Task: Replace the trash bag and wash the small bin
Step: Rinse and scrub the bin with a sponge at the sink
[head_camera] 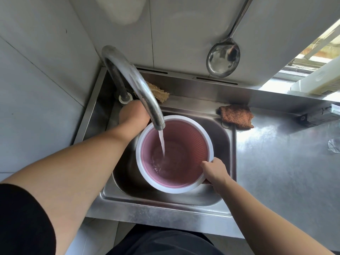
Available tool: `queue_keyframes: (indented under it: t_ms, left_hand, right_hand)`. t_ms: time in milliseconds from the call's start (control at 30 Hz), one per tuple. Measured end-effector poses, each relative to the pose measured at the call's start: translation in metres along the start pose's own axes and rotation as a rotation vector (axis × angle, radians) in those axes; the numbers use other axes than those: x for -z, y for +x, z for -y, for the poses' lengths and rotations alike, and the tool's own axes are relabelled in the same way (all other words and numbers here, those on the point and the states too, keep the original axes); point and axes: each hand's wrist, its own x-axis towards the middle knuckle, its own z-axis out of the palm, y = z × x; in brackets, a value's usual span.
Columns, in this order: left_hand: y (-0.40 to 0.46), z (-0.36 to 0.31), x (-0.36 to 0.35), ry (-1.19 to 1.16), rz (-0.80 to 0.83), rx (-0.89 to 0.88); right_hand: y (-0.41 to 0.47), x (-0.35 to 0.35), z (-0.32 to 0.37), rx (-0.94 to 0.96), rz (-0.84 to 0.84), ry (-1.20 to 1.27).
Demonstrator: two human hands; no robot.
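Your small bin (187, 173) sits upright inside the steel sink (223, 137), filling most of the basin. It's a round pink bin with ribbed inner walls and a wide white rim. No bag in it. Water (162, 142) runs from the curved chrome faucet (136, 83) in one thin stream and lands a bit left of centre on the bin floor. A shallow pool covers the bottom and ripples where the stream hits. The spout mouth hangs just above the bin's far-left rim.

Your right hand (214, 172) pinches the bin's near-right rim: thumb inside the pink wall, fingers wrapped under the white edge outside. Your left hand (133, 114) reaches to the back-left of the sink, between the faucet base and the bin's far rim. The spout covers the fingers, so I can't tell if it's open or gripping anything.

Around the sink:
- a frayed brown scrub pad (158, 92) on the back ledge, behind the spout
- a brown cloth (236, 115) on the sink's back-right corner, partly on the steel counter (276, 162)
- a steel ladle (223, 59) hanging against the wall tile, bowl down, above the back ledge
- a clear glass object (334, 145) at the counter's right edge, cropped, can't identify it
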Motion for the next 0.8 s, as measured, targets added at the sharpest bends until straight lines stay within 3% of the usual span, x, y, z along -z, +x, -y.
queue_keyframes:
  t_ms: [500, 800]
  left_hand:
    - [0.004, -0.01, 0.012, 0.084, -0.047, 0.064]
    - [-0.012, 0.023, -0.014, -0.138, 0.026, -0.034]
  right_hand:
    - [0.0, 0.001, 0.0, -0.002, 0.012, 0.005]
    - [0.006, 0.001, -0.006, 0.018, 0.019, -0.007]
